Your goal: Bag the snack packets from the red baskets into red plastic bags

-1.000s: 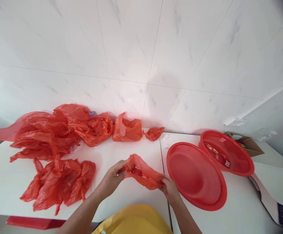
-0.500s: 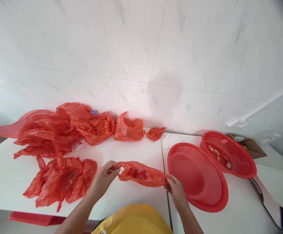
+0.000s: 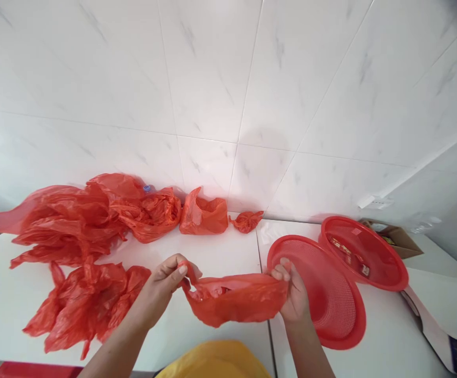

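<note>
A red plastic bag (image 3: 236, 302) is stretched between my two hands above the white table. Its left handle is pinched by my left hand (image 3: 169, 278), thumb pressed against the fingers. At the other end, the fingers of my right hand (image 3: 291, 289) are curled round the bag's right corner. Through the bag's narrow mouth, small red packets (image 3: 219, 291) show in part; most of the contents are hidden. Behind my right hand lies a red basket (image 3: 356, 331) with a perforated side.
Crumpled red bags (image 3: 66, 220) heap up at the left, with knotted bags (image 3: 90, 299) in front. An upright red bag (image 3: 204, 216) and a small tied bag (image 3: 248, 221) stand by the wall. Another red basket (image 3: 394, 262) holds several packets. A cardboard box (image 3: 405, 242) stands behind.
The bag has been raised and tilted, so its front side shows and its mouth looks narrower. My right hand has turned with fingers upward, still gripping the bag. The view has shifted slightly.
</note>
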